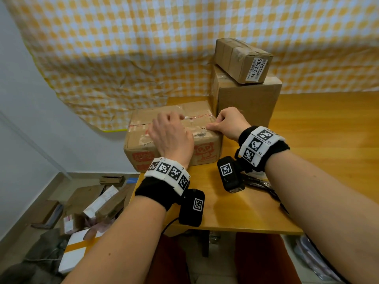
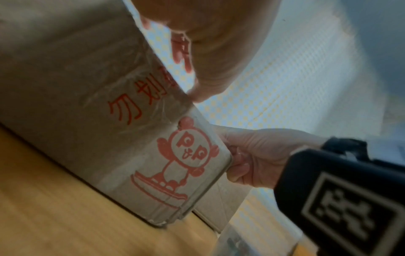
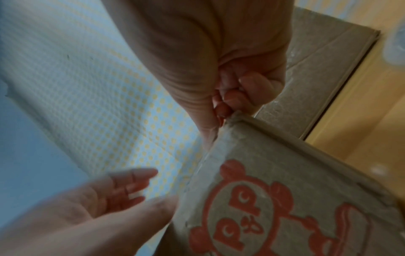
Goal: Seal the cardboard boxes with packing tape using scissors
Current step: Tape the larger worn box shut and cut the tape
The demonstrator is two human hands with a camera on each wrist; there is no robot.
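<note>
A brown cardboard box (image 1: 141,146) with a red panda print sits at the table's back left corner. Clear tape (image 1: 196,117) with a red line runs across its top. My left hand (image 1: 171,124) lies on the top over the tape, fingers relaxed and spread. In the right wrist view the left hand (image 3: 114,195) shows straight fingers beside the box (image 3: 306,173). My right hand (image 1: 221,121) grips the box's top right corner, thumb along the top edge, fingers curled against the side. The left wrist view shows the right hand (image 2: 252,155) at that corner of the box (image 2: 76,86).
A taller box (image 1: 246,101) stands right behind, with a small labelled box (image 1: 242,58) on top. Something dark, perhaps scissors (image 1: 260,182), lies half hidden under my right wrist. The wooden table (image 1: 225,212) ends close to the box's left side; clutter (image 1: 92,201) covers the floor there.
</note>
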